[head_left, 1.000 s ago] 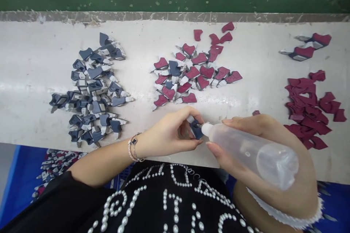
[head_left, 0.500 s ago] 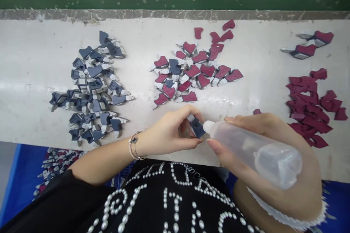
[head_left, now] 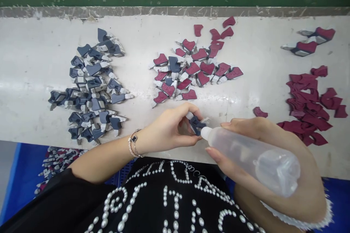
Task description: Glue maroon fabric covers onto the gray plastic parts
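Observation:
Between the thumb and fingers of my left hand [head_left: 172, 127] is a small dark blue and grey plastic part [head_left: 196, 123], its hollow side showing. My right hand [head_left: 246, 145] is wrapped round a translucent squeeze bottle [head_left: 254, 160], which lies tilted with its white nozzle against or just beside the lower edge of the part. Clear liquid seems to sit toward the bottle's base. Beyond my hands lies a group of similar parts with maroon pieces [head_left: 201, 54] on them. A single maroon piece [head_left: 260, 112] rests near my right fingers.
To the left is a heap of blue and grey parts [head_left: 94, 91]. Loose maroon pieces [head_left: 308, 102] are piled at the right, with two maroon-topped parts [head_left: 306, 48] behind them. A blue bin [head_left: 16, 174] of parts stands below the table's [head_left: 142, 116] near edge.
The bottle's nozzle has shifted slightly down and left along the part. My left hand has turned the part a little, and a light grey end now shows on its right.

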